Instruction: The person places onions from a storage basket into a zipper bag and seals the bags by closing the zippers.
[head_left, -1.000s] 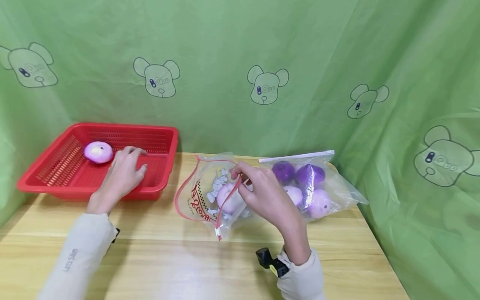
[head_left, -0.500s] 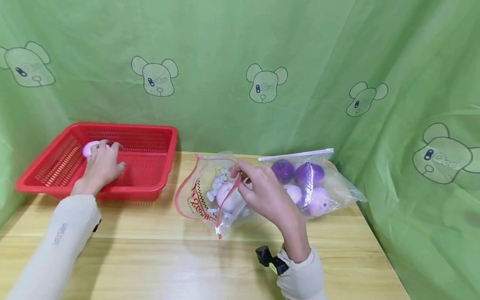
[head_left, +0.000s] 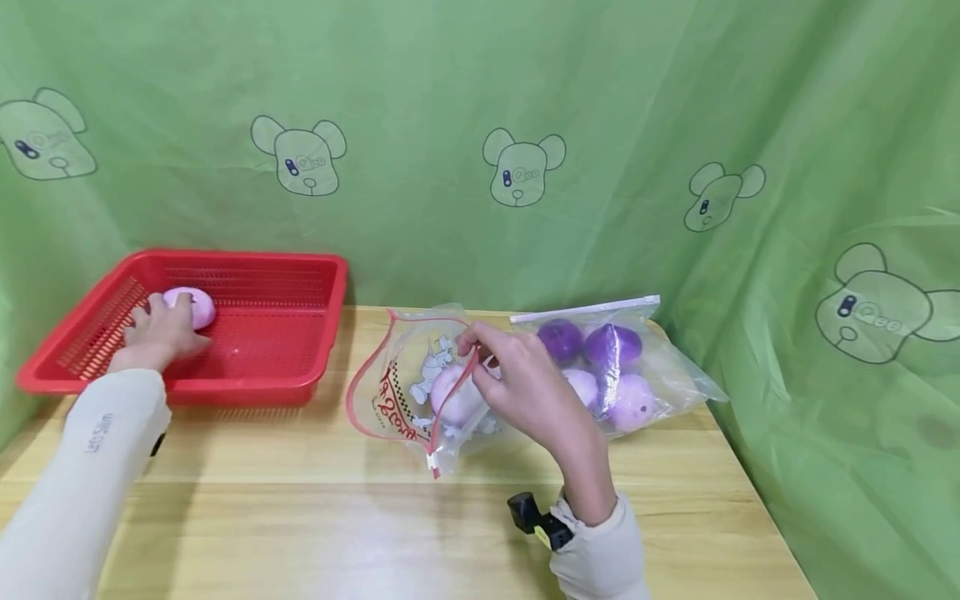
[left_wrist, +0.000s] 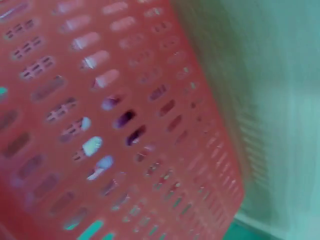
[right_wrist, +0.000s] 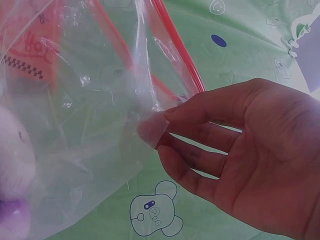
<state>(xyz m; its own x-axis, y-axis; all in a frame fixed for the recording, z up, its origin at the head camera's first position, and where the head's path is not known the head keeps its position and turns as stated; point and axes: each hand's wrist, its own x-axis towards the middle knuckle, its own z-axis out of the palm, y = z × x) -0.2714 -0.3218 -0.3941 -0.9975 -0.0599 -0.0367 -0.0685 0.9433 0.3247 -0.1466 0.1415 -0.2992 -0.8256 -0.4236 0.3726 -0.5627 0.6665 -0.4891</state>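
Observation:
My left hand (head_left: 159,333) reaches into the red plastic basket (head_left: 247,387), its fingers spread at the near left side of a round, purple-and-white onion-like piece (head_left: 198,308). A fingertip overlaps that piece in the head view. In the left wrist view, the basket's slotted wall (left_wrist: 150,120) hides the hand. My right hand (head_left: 528,383) pinches the top edge of a clear zip bag (head_left: 382,383) with red trim, holding its mouth apart. Thumb and finger of the right hand (right_wrist: 235,140) grip the thin film in the right wrist view. A pale round piece (head_left: 453,396) sits inside this bag.
To the right lies a second clear bag (head_left: 675,367) with a white zip strip, holding several purple and pale round pieces (head_left: 613,343). A green curtain (head_left: 420,167) with bear prints hangs behind the wooden table (head_left: 337,517) and along its sides.
My left hand has moved left across the basket, over the round piece to its near left side. My right hand keeps its pinch on the bag. The head view has shifted slightly.

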